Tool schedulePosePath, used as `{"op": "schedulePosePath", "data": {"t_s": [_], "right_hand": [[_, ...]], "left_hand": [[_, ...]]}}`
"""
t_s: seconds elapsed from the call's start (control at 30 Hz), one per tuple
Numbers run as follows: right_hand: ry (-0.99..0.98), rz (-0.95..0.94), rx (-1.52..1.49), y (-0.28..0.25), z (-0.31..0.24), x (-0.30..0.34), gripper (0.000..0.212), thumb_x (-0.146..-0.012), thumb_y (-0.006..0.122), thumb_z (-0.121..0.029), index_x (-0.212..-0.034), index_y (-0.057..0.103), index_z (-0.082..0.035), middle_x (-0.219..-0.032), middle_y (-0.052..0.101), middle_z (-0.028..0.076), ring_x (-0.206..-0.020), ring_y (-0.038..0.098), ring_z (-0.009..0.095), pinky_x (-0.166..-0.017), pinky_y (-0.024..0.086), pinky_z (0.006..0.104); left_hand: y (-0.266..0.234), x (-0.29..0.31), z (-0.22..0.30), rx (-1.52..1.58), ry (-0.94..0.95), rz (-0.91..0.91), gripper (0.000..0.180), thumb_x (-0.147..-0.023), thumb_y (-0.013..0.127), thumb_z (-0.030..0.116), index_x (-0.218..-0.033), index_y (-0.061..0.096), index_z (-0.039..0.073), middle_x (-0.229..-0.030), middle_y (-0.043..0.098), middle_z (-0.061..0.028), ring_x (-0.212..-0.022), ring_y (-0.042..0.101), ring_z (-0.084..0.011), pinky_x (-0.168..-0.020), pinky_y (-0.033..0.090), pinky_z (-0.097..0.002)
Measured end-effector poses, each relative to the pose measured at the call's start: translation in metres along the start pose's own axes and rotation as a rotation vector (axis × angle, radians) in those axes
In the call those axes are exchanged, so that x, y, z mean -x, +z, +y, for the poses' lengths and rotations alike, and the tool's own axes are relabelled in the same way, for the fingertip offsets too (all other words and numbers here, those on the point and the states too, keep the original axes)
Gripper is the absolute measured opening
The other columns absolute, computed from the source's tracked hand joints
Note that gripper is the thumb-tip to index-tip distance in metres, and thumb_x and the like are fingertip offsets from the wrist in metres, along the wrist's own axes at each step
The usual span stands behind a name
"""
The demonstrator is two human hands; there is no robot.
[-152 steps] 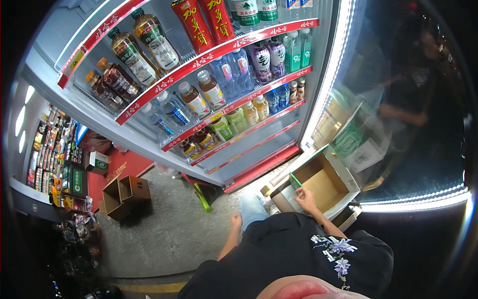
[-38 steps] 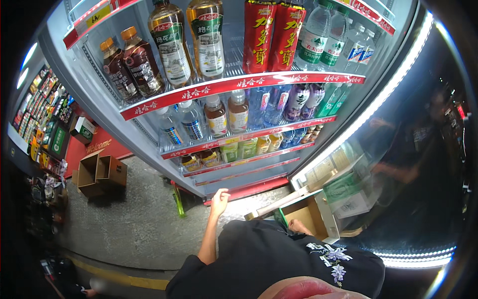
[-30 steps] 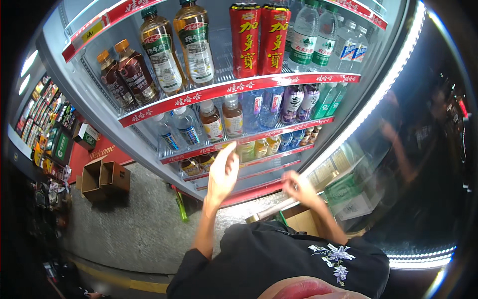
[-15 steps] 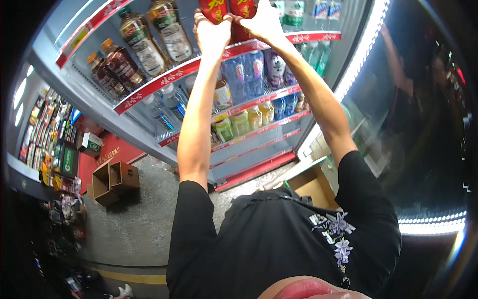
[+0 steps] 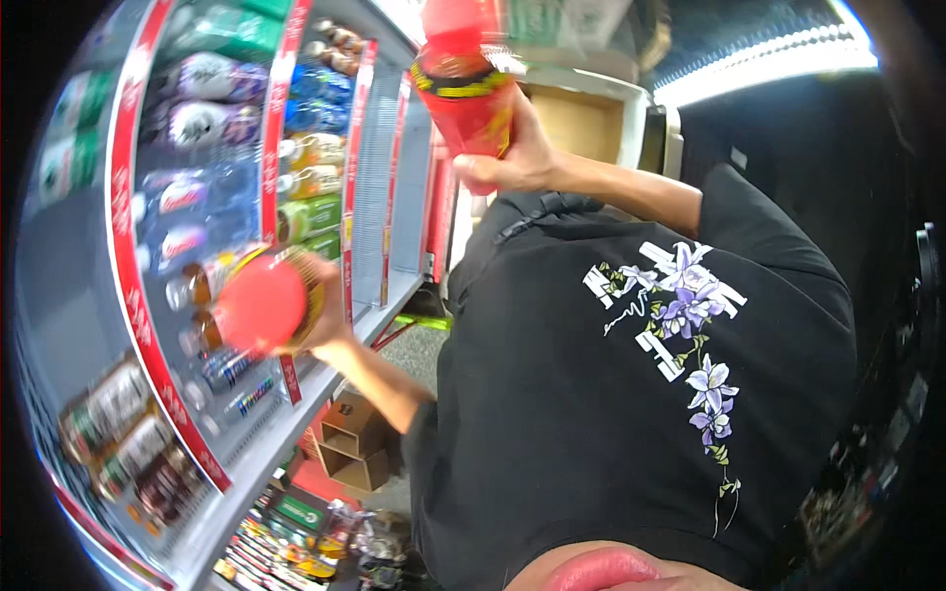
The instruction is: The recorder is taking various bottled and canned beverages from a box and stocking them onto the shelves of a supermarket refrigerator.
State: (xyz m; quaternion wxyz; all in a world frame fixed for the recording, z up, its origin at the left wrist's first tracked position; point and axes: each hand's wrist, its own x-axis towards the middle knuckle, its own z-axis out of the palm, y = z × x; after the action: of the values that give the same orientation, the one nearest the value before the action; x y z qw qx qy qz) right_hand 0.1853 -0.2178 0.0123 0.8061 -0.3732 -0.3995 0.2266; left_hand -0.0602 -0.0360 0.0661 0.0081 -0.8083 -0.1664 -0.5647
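Two blurred red bottles are held one in each hand. Carrying them well probably calls for a firm wrap and room between the left knuckles and the shelf edge (image 5: 119, 197). The left hand (image 5: 330, 300) grasps the left bottle (image 5: 261, 300), fingers curled along its side, cap toward the face, long axis nearly along the line of sight. The right hand (image 5: 522, 153) grasps the right bottle (image 5: 463, 98), which rises past the fingers, cap end uppermost, leaning slightly left.

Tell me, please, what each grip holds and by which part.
The left grip holds a red bottle by its side; the right grip holds a second bottle around its body.
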Motion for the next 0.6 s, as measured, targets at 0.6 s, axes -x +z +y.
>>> {"op": "schedulePosePath", "data": {"t_s": [0.6], "right_hand": [[1.269,0.832,0.366,-0.269,0.367,0.21,0.051,-0.088,0.075,-0.018,-0.137,0.061,-0.014,-0.116,0.072,0.01,-0.109,0.067,0.025,-0.087,0.056,0.0445]], "left_hand": [[0.106,0.129,0.054,0.247,-1.166,-1.238,0.05,-0.085,0.084,0.02,-0.123,0.058,0.001,-0.102,0.07,-0.0134,-0.09,0.067,-0.0211,-0.085,0.054,-0.0379]]}}
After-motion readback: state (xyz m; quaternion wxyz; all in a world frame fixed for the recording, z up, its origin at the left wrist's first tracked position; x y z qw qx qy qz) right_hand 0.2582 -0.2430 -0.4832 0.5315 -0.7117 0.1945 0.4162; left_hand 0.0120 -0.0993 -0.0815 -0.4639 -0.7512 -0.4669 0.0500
